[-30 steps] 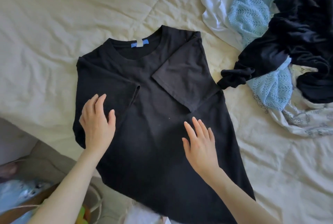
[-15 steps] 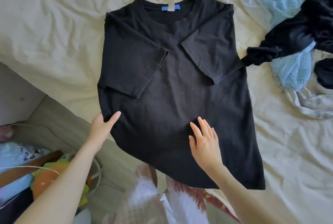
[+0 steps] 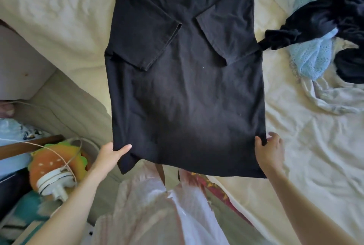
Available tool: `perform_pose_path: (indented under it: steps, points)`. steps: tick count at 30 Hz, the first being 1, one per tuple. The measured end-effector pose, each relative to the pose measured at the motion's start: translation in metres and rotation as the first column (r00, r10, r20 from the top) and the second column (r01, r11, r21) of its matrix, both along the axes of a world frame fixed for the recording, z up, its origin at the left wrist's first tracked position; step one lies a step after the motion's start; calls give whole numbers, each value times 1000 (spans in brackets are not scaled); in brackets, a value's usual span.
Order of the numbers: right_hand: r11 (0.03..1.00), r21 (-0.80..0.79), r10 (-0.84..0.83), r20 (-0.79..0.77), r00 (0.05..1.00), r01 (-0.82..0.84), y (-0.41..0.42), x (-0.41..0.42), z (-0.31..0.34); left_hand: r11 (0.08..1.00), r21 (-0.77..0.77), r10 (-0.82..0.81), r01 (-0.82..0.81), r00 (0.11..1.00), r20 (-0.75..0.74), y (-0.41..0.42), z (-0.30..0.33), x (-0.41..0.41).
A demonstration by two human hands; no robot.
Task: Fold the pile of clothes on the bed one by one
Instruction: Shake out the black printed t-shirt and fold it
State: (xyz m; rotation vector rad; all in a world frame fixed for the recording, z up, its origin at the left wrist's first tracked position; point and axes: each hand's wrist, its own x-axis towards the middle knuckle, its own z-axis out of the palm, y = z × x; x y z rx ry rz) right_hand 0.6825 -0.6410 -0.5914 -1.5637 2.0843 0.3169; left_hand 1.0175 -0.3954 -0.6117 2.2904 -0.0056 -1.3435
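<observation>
A black T-shirt (image 3: pixel 187 87) lies flat on the cream bed sheet (image 3: pixel 59 18), collar away from me, both short sleeves folded inward over the chest. Its hem hangs past the bed's near edge. My left hand (image 3: pixel 111 153) pinches the shirt's lower left corner, thumb on top of the cloth. My right hand (image 3: pixel 270 150) grips the lower right corner the same way. A pile of unfolded clothes (image 3: pixel 325 28), dark and light blue pieces with pale fabric beneath, sits on the bed at the right.
The bed's edge runs diagonally at the lower left. Beside it on the floor are a burger-shaped plush (image 3: pixel 57 164), a white round device (image 3: pixel 54 182) with a cord, and other clutter. My light clothing (image 3: pixel 157 215) fills the bottom centre.
Both hands slid from the shirt's middle down to its bottom corners and took hold of them. The view tilted down, so the shirt now sits higher in frame.
</observation>
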Motion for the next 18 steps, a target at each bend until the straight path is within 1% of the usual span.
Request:
perform_pose_path:
  steps: [1,3,5,7,10,11,13,15,17,18]
  points:
    - [997,39,-67,49,997,65,0,-9,-1,999,9,35,-34,999,-4,10,2,-5]
    - [985,122,-133,105,985,120,3,-21,-1,996,26,80,-79,997,-17,27,6,-16]
    - [970,181,-189,145,971,161,8,-31,-2,997,24,68,-68,998,-18,41,11,-28]
    - [946,245,-260,193,946,210,12,-40,-3,998,29,47,-48,998,34,48,15,-41]
    - [873,385,-405,234,884,299,22,-53,1,991,22,128,-134,978,165,54,23,-55]
    - [843,414,-466,242,851,344,27,-56,3,985,4,168,-171,970,173,56,27,-58]
    - [772,458,-593,270,758,441,36,-64,7,966,-57,256,-251,961,103,60,34,-61]
    - [683,518,-715,330,617,514,44,-73,11,947,-101,305,-304,952,-5,64,43,-64]
    - [608,571,-792,390,469,552,52,-79,18,925,-115,358,-362,932,-58,68,52,-66]
    - [590,578,-808,414,420,564,56,-82,21,905,-129,399,-405,914,-67,71,57,-67]
